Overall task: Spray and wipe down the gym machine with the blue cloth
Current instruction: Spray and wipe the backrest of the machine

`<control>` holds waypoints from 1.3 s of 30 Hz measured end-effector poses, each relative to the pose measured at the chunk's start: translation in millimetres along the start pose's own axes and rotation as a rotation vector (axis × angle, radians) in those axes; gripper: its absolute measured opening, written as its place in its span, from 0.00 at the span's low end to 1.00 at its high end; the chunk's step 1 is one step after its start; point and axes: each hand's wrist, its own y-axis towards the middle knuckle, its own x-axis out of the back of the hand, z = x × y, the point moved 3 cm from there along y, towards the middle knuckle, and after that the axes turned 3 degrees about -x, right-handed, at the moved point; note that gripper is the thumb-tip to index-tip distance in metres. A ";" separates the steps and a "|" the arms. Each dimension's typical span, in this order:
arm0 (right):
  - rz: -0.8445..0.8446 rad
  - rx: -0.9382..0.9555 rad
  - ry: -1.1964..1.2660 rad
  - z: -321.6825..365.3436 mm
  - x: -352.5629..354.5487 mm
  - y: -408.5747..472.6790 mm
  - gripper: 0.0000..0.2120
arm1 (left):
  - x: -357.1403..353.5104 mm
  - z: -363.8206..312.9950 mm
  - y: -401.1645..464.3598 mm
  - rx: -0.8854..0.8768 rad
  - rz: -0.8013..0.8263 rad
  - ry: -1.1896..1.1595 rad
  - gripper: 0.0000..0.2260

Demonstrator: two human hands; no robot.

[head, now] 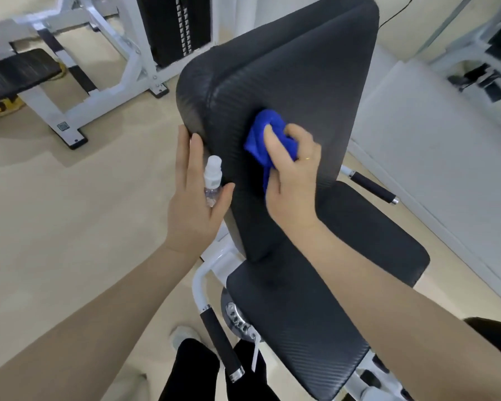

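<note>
The gym machine's black padded backrest (295, 82) rises in the middle of the view, with its black seat pad (301, 308) below. My right hand (294, 172) grips a bunched blue cloth (262, 131) and presses it against the backrest's front face. My left hand (193, 192) holds a small clear spray bottle (212, 178) with a white cap between thumb and palm. Its straight fingers rest against the backrest's left edge.
A black-gripped handle (220, 342) on white tubing sits at the seat's left, another handle (370, 188) at the right. A white-framed machine with a weight stack (174, 24) and a black bench (15, 73) stand at the back left. My legs (197, 374) are below.
</note>
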 end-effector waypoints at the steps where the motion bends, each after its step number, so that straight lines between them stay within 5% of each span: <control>1: 0.029 0.058 0.006 10.5 -4.2 -13.8 0.25 | 0.4 3.0 1.0 -0.015 0.012 -0.010 0.35; 7: 0.139 0.160 -0.048 -2.0 4.8 -4.8 0.25 | 0.5 6.5 0.6 -0.077 0.037 -0.051 0.33; 13: -0.018 -0.531 0.060 -25.4 5.8 27.0 0.29 | 8.5 9.9 -1.9 -0.077 0.097 0.025 0.33; 19: 0.118 -0.089 0.051 36.8 -2.0 -21.3 0.24 | 7.9 9.2 -5.3 -0.042 0.099 0.057 0.31; 22: 0.130 -0.108 0.124 21.1 -2.6 -12.3 0.24 | 1.1 6.0 -12.1 -0.006 0.066 0.073 0.30; 25: 0.049 -0.297 0.176 -18.8 -3.1 9.9 0.26 | 0.5 -0.3 -13.5 -0.050 0.020 0.167 0.29; 30: 0.083 -0.914 0.298 -126.4 9.4 32.5 0.27 | -12.2 -17.6 -27.2 0.069 -0.101 0.271 0.31; 32: 0.126 -0.855 0.263 -125.8 9.7 25.4 0.27 | -21.0 -25.9 -33.3 0.011 -0.094 0.329 0.31; 36: 0.279 -0.331 0.249 -98.2 10.8 2.5 0.27 | -52.7 -41.9 -36.0 0.076 -0.057 0.422 0.30; 39: 0.281 -0.326 0.272 -119.3 17.5 27.7 0.27 | -69.9 -50.0 -37.4 0.152 -0.052 0.437 0.28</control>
